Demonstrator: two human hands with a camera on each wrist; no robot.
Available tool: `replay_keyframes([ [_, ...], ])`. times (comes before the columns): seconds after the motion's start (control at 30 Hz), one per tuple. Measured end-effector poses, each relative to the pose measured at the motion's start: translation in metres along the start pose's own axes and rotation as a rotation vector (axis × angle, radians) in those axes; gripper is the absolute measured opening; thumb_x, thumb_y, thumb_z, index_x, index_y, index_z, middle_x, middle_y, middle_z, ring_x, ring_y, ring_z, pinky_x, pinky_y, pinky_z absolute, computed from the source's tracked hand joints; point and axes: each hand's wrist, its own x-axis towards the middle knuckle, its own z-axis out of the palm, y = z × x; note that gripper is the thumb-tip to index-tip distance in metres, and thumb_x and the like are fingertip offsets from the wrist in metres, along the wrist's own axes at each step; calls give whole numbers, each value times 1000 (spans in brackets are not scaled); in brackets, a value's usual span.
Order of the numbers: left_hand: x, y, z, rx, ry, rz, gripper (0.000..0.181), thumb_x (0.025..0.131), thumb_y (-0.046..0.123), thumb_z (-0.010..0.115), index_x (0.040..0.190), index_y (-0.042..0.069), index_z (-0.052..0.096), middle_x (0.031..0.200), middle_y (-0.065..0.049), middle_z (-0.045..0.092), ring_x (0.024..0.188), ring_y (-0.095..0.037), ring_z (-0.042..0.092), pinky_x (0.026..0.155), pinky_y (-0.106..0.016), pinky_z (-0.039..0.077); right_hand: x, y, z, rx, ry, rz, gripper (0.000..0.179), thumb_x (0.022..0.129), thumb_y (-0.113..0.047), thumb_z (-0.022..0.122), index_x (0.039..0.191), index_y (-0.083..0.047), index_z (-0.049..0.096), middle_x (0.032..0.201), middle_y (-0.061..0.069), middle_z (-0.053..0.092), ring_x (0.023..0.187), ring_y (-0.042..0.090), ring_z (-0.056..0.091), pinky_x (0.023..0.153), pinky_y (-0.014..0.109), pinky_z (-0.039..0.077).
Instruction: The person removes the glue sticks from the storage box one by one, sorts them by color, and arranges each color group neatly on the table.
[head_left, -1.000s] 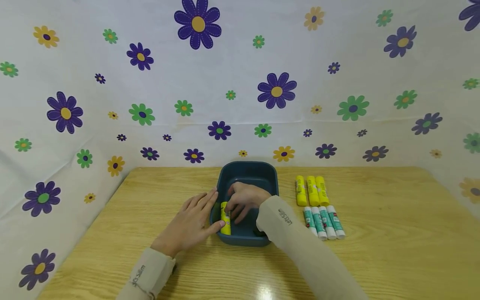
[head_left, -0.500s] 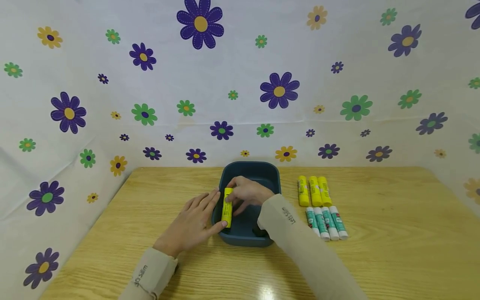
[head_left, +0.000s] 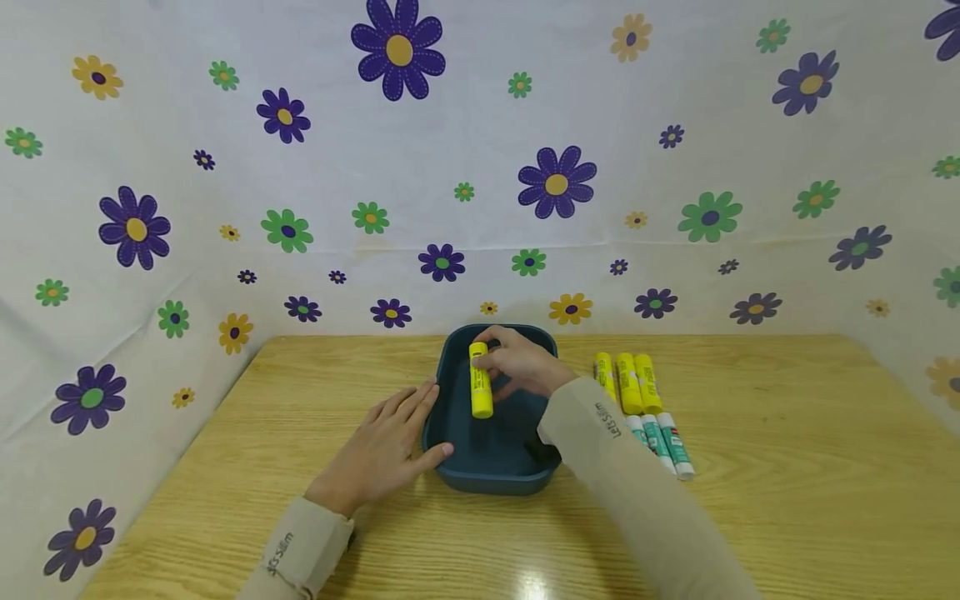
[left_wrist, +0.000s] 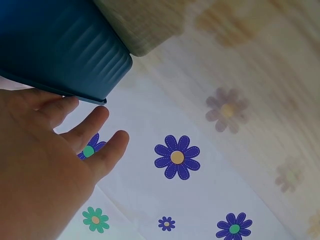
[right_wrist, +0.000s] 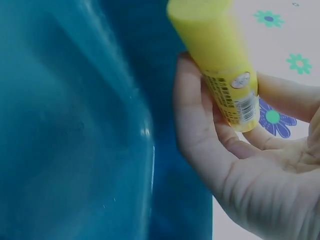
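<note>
A yellow glue stick (head_left: 481, 383) is pinched between the thumb and fingers of my right hand (head_left: 521, 360), held over the dark blue bin (head_left: 495, 483). In the right wrist view the glue stick (right_wrist: 220, 65) shows a printed label and barcode, with the bin's inner wall (right_wrist: 150, 165) beside the hand. My left hand (head_left: 382, 454) lies at the bin's left rim, its fingers straight and its thumb reaching over the edge. Seen from the left wrist, the fingertips of this hand (left_wrist: 55, 145) are right at the rim of the bin (left_wrist: 65, 55).
To the right of the bin, several yellow glue sticks (head_left: 628, 383) lie in a row on the wooden table (head_left: 810, 467). Nearer me is a row of green-and-white glue sticks (head_left: 677, 446), partly hidden by the right sleeve (head_left: 637, 475). A flower-patterned cloth (head_left: 465, 125) hangs behind.
My right hand has picked the yellow glue stick up from the bin's left side and moved it up and to the right. The left hand stays at the rim.
</note>
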Motion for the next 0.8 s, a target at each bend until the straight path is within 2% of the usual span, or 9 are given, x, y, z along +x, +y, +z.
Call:
replay_keyframes([
  [0.13,-1,0,0,-9,8,5,84,101,59,47,159,1,29,165,-12,27,148,-38,30,117,-60,24,-2,-1,-8,0,20,-13,44,104,-8,56,146,-4,42,132,24,55,107,37,60,88,55,56],
  [0.3,-1,0,0,-10,15,11,84,101,59,47,159,0,29,165,-12,28,147,-38,30,117,-60,24,-7,-4,-16,0,29,-30,48,104,-10,57,146,1,38,135,25,56,106,38,60,91,56,55],
  [0.53,-1,0,0,-11,3,6,85,100,60,48,160,2,27,166,-10,25,148,-37,30,118,-59,24,-12,-5,-28,-21,69,-22,50,103,-13,60,145,2,38,141,25,52,105,36,60,92,53,55],
  [0.8,-2,-1,1,-7,20,19,85,101,59,49,159,1,28,166,-12,26,148,-38,30,117,-59,25,-20,-6,-44,-20,93,-12,53,103,-15,61,147,2,36,147,25,44,114,39,57,92,52,55],
])
